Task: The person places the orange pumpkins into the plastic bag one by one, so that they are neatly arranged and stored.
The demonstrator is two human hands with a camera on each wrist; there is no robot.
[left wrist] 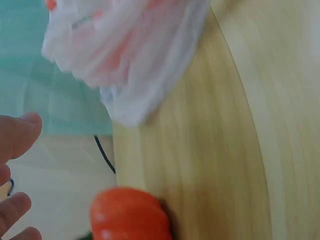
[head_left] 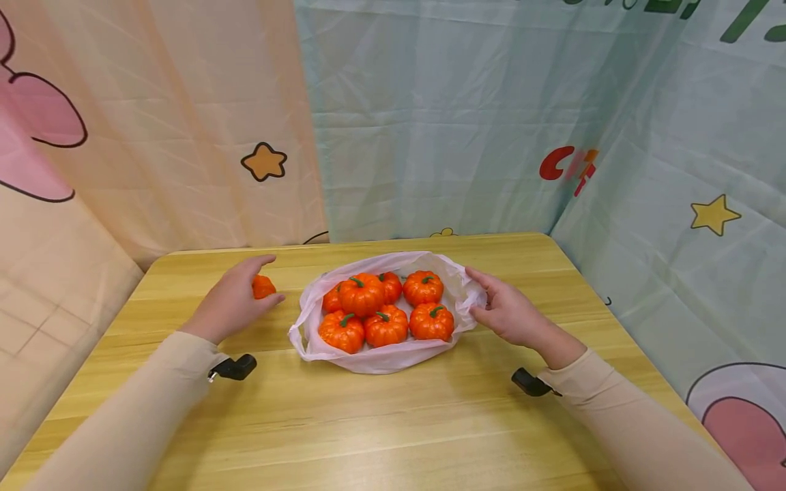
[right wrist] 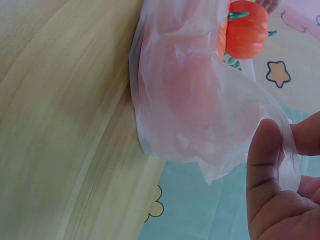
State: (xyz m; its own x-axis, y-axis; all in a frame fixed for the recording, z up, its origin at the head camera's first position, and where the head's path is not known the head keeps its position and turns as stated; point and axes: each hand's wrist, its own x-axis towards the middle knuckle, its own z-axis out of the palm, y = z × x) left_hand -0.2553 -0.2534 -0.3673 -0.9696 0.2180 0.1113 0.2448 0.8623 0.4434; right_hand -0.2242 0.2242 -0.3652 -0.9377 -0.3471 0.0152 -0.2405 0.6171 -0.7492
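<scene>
A white translucent plastic bag (head_left: 382, 363) lies mid-table with its mouth spread upward. Several small orange pumpkins (head_left: 362, 296) with green stems sit inside it. At the bag's right end, my right hand (head_left: 513, 315) pinches the rim between thumb and fingers; the thin film (right wrist: 286, 137) shows between them in the right wrist view. To the left of the bag, one more orange pumpkin (head_left: 263, 287) is on the table, partly hidden by my left hand (head_left: 228, 304). That hand's fingers are spread around the pumpkin, and the left wrist view shows fingertips (left wrist: 20, 201) apart from it.
The wooden table (head_left: 393, 429) has rounded far corners. Printed curtains (head_left: 430, 136) hang behind it and along both sides. Each wrist carries a black camera mount (head_left: 235, 367).
</scene>
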